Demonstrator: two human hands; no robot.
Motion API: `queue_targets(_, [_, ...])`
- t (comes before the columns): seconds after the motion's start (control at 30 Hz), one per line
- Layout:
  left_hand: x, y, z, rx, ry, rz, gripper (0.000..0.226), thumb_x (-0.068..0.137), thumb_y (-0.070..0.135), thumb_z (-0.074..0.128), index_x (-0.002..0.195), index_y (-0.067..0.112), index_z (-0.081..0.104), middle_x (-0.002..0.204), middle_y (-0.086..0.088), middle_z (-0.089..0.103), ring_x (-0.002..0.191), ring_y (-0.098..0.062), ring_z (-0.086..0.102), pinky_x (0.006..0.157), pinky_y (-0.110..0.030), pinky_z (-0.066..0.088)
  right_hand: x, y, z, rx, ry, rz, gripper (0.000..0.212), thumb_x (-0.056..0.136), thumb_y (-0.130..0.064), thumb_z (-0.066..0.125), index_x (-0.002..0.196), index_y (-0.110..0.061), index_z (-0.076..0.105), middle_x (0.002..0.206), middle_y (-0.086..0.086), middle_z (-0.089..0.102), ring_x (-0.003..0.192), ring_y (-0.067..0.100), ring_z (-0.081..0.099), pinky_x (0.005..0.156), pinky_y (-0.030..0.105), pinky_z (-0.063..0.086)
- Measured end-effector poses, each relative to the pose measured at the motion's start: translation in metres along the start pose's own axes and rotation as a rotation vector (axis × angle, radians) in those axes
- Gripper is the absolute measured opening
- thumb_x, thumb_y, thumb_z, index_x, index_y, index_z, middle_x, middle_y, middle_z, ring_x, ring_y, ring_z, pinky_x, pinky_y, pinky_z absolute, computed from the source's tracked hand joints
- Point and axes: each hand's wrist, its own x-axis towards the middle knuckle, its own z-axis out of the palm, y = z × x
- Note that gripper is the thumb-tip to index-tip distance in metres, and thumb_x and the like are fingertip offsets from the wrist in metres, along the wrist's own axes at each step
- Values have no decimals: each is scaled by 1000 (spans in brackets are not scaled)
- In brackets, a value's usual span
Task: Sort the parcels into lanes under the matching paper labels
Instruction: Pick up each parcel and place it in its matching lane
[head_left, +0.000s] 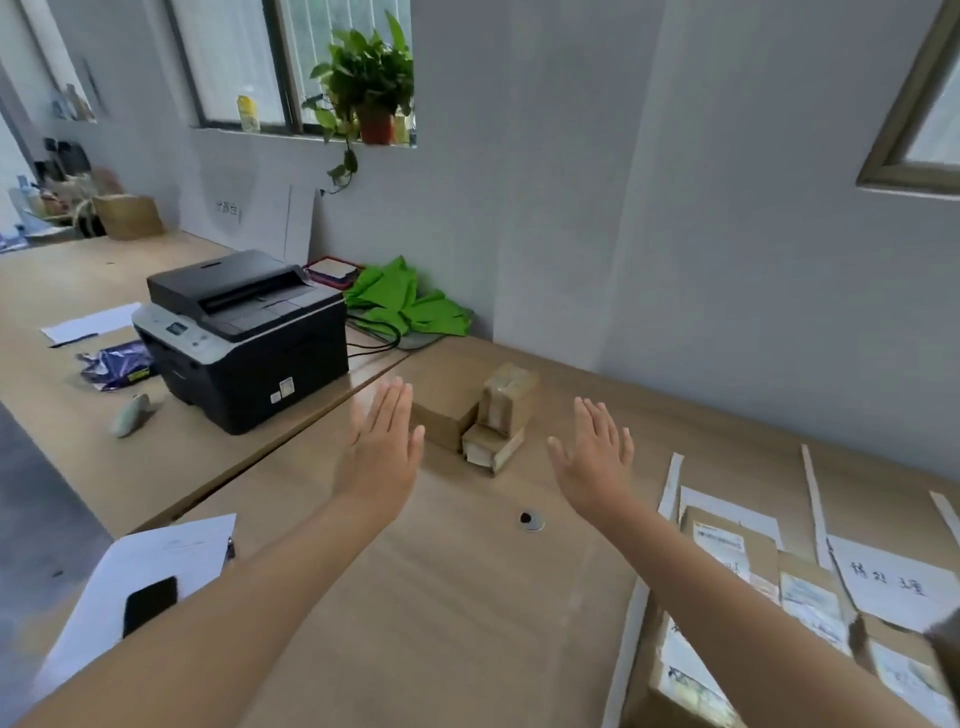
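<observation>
Head view: the person is holding both arms out over the desk (441, 597), left hand (387, 441) and right hand (595, 454) flat with fingers spread and grasping nothing, hovering on either side of a small cluster of brown parcels (478, 421) that is sitting toward the desk's far edge near the wall. More parcels (737, 566) are lying in lanes at the desk's right side, split by white paper strips (670, 486), with a handwritten paper label (888, 582) lying among them. A printer (244, 338) is sitting on the adjoining desk to the left, and a black phone (150, 605) is resting on a paper sheet (171, 561) at the near left corner.
</observation>
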Motion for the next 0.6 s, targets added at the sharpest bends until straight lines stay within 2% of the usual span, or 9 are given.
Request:
queue_targets(0.17, [50, -35, 77, -76, -173, 31, 61, 103, 39, 17, 158, 15, 12, 166, 2, 7, 153, -10, -2, 125, -38, 0, 55, 31, 38, 36, -41, 239, 64, 105, -32, 39, 159, -11, 12, 166, 6, 12, 154, 21, 4, 124, 41, 3])
queue_targets(0.23, [71, -51, 99, -100, -210, 41, 61, 103, 41, 14, 158, 16, 11, 166, 3, 6, 152, -9, -3, 125, -36, -1, 74, 35, 54, 113, -69, 316, 64, 106, -32, 39, 159, -9, 11, 166, 9, 14, 154, 24, 9, 124, 40, 9])
queue_targets(0.33, [101, -69, 133, -187, -298, -8, 56, 107, 35, 21, 158, 16, 11, 166, 5, 7, 152, -7, -2, 124, -33, -1, 98, 37, 87, 245, -109, 387, 64, 106, -32, 41, 159, -9, 14, 165, 11, 19, 152, 25, 18, 123, 39, 17])
queue_targets(0.47, [132, -71, 181, -302, -450, 56, 55, 107, 36, 23, 158, 17, 13, 166, 6, 9, 152, -6, 0, 124, -31, -1, 131, 35, 129, 374, -142, 493, 61, 106, -33, 41, 158, -10, 19, 163, 8, 25, 150, 23, 26, 122, 38, 22])
queue_targets(0.6, [176, -55, 223, -584, -525, -89, 57, 107, 39, 27, 158, 18, 14, 165, 3, 13, 152, -11, 5, 123, -32, 8, 175, 35, 154, 549, -133, 590, 58, 106, -37, 38, 158, -16, 23, 162, 0, 29, 149, 17, 28, 118, 31, 21])
